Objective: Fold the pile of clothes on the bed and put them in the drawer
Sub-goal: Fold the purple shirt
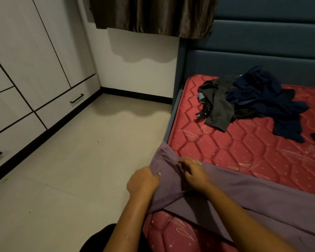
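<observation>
A purple garment [253, 200] lies stretched across the near left corner of the red quilted mattress [244, 148], running off to the right. My left hand [143, 181] grips its left edge, which hangs over the bed's side. Just to the right, my right hand [194, 171] pinches the gathered cloth near the garment's upper end. Farther back on the mattress lies a loose pile of clothes: a dark grey piece [218, 104] on the left and a navy piece [267, 102] on the right.
White wardrobe doors with drawers below fill the left wall; one drawer [67, 104] has a black bar handle and is closed, like another drawer [0, 150] nearer me. Beige tiled floor [80, 170] lies between wardrobe and bed. A teal padded headboard [253, 57] backs the bed.
</observation>
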Tool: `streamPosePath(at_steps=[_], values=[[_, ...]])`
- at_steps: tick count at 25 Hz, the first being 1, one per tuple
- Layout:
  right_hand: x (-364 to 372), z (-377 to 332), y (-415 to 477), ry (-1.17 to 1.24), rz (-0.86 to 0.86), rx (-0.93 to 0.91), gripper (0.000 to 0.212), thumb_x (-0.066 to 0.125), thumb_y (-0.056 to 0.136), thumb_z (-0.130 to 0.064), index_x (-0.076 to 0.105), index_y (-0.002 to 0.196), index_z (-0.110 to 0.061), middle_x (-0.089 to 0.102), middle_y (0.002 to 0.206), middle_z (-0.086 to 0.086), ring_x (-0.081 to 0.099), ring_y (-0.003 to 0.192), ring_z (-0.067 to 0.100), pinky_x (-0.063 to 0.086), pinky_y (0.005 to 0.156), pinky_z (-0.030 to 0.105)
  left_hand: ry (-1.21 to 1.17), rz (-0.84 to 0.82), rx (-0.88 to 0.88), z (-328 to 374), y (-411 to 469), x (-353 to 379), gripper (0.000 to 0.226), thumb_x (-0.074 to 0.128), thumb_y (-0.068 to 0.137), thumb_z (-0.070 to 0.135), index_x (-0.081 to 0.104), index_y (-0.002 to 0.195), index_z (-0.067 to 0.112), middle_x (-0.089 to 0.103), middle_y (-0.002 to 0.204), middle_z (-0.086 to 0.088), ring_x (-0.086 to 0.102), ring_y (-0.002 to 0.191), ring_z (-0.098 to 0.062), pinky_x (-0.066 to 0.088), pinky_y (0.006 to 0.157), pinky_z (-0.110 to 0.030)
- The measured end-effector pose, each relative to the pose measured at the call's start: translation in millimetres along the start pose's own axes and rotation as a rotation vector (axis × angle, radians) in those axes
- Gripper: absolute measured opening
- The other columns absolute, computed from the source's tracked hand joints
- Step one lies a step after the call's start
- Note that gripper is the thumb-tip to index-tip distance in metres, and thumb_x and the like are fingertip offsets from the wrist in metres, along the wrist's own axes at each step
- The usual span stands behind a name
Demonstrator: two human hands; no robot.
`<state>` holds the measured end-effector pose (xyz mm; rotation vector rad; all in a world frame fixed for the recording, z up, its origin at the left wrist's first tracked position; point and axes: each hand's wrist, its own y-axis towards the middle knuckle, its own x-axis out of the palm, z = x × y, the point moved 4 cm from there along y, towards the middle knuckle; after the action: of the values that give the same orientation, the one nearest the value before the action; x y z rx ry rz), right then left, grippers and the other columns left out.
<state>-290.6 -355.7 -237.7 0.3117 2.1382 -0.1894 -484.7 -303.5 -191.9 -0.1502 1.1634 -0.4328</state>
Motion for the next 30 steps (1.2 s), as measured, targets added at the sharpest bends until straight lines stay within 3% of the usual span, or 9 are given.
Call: streamPosePath(at_steps=[4, 9, 12, 16, 19, 21, 24, 26, 30], values=[[-6.8, 54.0, -7.4, -0.340, -0.041, 0.260, 0.058, 0.045, 0.095, -0.047, 0.028, 0.148, -0.031, 0.034, 0.151, -0.004, 0.031, 0.138, 0.020, 0.021, 0.114, 0.042, -0.177, 0.015, 0.047, 31.9, 79.1, 9.1, 0.059, 0.049, 0.088, 0.061, 0.055, 0.127, 0.017, 0.058, 0.128, -0.011, 0.054, 0.117, -0.031, 0.047, 0.092, -0.037], [-23.0, 82.3, 18.2, -0.365, -0.042, 0.269, 0.038, 0.035, 0.097, -0.053, 0.054, 0.122, -0.030, 0.053, 0.128, -0.002, 0.046, 0.122, 0.023, 0.029, 0.104, 0.039, -0.269, -0.143, -0.159, 46.6, 151.8, 46.6, 0.099, 0.052, 0.064, 0.084, 0.055, 0.128, 0.008, 0.057, 0.130, -0.014, 0.053, 0.118, -0.033, 0.043, 0.100, -0.037], [-25.0, 88.2, 27.8, -0.382, 0.052, 0.167, 0.029, 0.037, 0.099, -0.046, 0.057, 0.104, -0.025, 0.063, 0.116, -0.002, 0.056, 0.111, 0.024, 0.039, 0.087, 0.034, -0.871, -0.193, -0.119, 48.1, 175.6, 66.4, 0.060, 0.073, 0.077, 0.046, 0.064, 0.110, -0.003, 0.066, 0.109, -0.015, 0.061, 0.098, -0.024, 0.050, 0.083, -0.027], [-22.3, 101.0, 35.9, -0.421, 0.173, 0.229, 0.022, 0.038, 0.101, -0.036, 0.056, 0.101, -0.023, 0.069, 0.110, 0.003, 0.063, 0.101, 0.029, 0.041, 0.085, 0.038, -1.300, 0.128, 0.028, 29.6, 178.0, 60.2, 0.015, 0.058, 0.095, 0.013, 0.061, 0.110, 0.010, 0.064, 0.105, -0.006, 0.060, 0.094, -0.017, 0.050, 0.080, -0.017], [-18.2, 105.6, 41.7, -0.498, 0.223, 0.265, 0.019, 0.057, 0.093, -0.034, 0.059, 0.082, -0.019, 0.071, 0.079, 0.006, 0.067, 0.071, 0.031, 0.041, 0.068, 0.037, -1.144, 0.131, -0.005, 17.5, 179.6, 66.7, 0.021, 0.059, 0.092, 0.003, 0.064, 0.112, 0.009, 0.067, 0.107, -0.011, 0.062, 0.103, -0.029, 0.052, 0.078, -0.024], [-21.6, 106.7, 40.1, -0.537, 0.308, 0.275, 0.015, 0.059, 0.089, -0.029, 0.055, 0.078, -0.019, 0.067, 0.072, 0.004, 0.063, 0.065, 0.029, 0.037, 0.062, 0.036, -0.691, 0.119, -0.009, 19.7, 176.5, 64.0, 0.040, 0.065, 0.088, 0.009, 0.058, 0.127, 0.014, 0.056, 0.128, -0.010, 0.052, 0.119, -0.031, 0.044, 0.092, -0.033], [-39.3, 95.0, 24.6, -0.558, 0.470, 0.129, 0.021, 0.044, 0.085, -0.031, 0.060, 0.092, -0.019, 0.063, 0.083, 0.001, 0.059, 0.075, 0.027, 0.035, 0.070, 0.039, -0.147, 0.389, 0.052, 45.1, 139.2, 45.8, 0.062, 0.060, 0.086, 0.008, 0.039, 0.144, 0.018, 0.034, 0.147, -0.007, 0.033, 0.133, -0.029, 0.028, 0.107, -0.045], [-37.2, 81.8, 2.3, -0.504, 0.491, -0.038, 0.028, 0.043, 0.089, -0.032, 0.064, 0.103, -0.019, 0.065, 0.100, 0.000, 0.060, 0.089, 0.025, 0.036, 0.081, 0.039, -0.067, 0.566, 0.296, 80.5, 105.4, 54.4, 0.065, 0.064, 0.072, -0.002, 0.052, 0.134, 0.012, 0.047, 0.140, -0.011, 0.044, 0.129, -0.032, 0.034, 0.105, -0.052], [0.9, 81.5, -49.1, -0.425, 0.316, -0.181, 0.041, 0.042, 0.095, -0.036, 0.057, 0.129, -0.020, 0.058, 0.132, -0.004, 0.052, 0.123, 0.017, 0.027, 0.108, 0.036, -0.038, 0.243, 0.639, 133.8, 49.7, 128.2, 0.049, 0.043, 0.084, 0.018, 0.058, 0.131, 0.015, 0.059, 0.133, -0.007, 0.056, 0.123, -0.028, 0.037, 0.101, -0.052]])
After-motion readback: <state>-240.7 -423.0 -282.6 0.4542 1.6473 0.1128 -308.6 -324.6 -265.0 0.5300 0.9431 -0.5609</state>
